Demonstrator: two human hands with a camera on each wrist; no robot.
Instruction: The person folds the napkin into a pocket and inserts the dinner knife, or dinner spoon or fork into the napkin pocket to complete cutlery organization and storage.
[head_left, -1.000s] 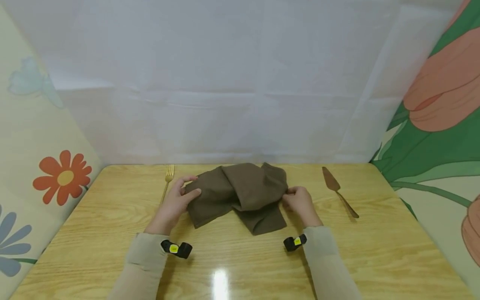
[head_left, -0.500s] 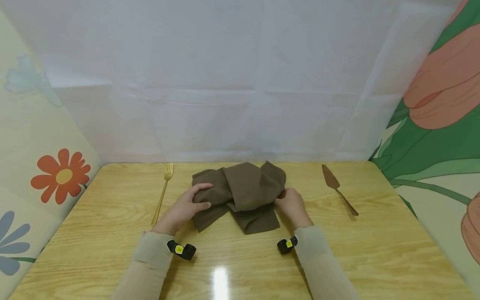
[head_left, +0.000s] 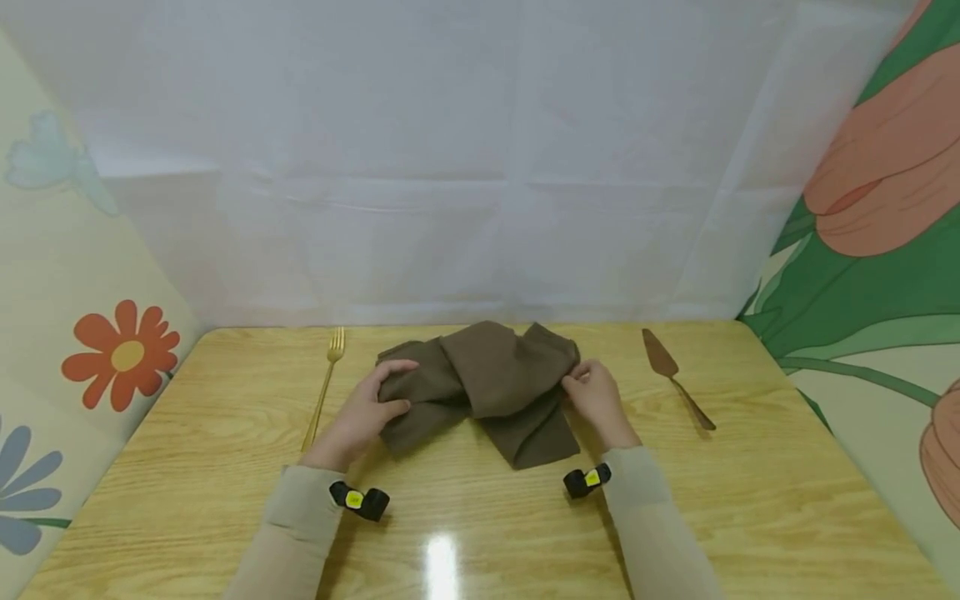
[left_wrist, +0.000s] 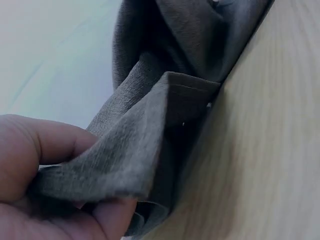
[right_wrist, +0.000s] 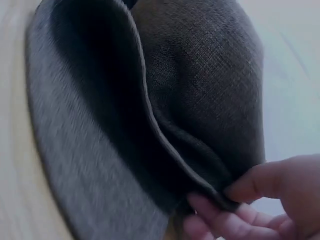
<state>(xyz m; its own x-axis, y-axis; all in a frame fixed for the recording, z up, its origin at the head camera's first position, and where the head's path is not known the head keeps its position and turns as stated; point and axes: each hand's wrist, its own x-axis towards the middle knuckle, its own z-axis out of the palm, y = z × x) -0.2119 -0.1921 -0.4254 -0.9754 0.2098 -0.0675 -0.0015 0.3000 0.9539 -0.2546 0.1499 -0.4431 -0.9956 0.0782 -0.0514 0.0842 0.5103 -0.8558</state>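
A brown cloth napkin [head_left: 487,375] lies bunched at the far middle of the table, one wide fold over its centre and two flaps hanging toward me. At its left end my left hand [head_left: 360,417] holds the cloth; in the left wrist view, the napkin [left_wrist: 127,145] passes between the thumb and the fingers [left_wrist: 115,215]. My right hand [head_left: 598,402] pinches the right edge. Up close in the right wrist view, thumb and fingertips [right_wrist: 245,187] grip the hem of the napkin [right_wrist: 200,85], and a deep hollow opens between its layers. What lies under the folds is hidden.
A gold fork [head_left: 326,383] lies left of my left hand, tines away from me. Right of my right hand is a copper-coloured cake server [head_left: 671,371]. The wooden table [head_left: 495,533] ends at a white sheet [head_left: 450,208] behind; painted panels flank it.
Both hands came inward, squeezing the napkin narrower, then spread slightly apart again. The napkin's right end and front flap shifted right. Fork and cake server stay put.
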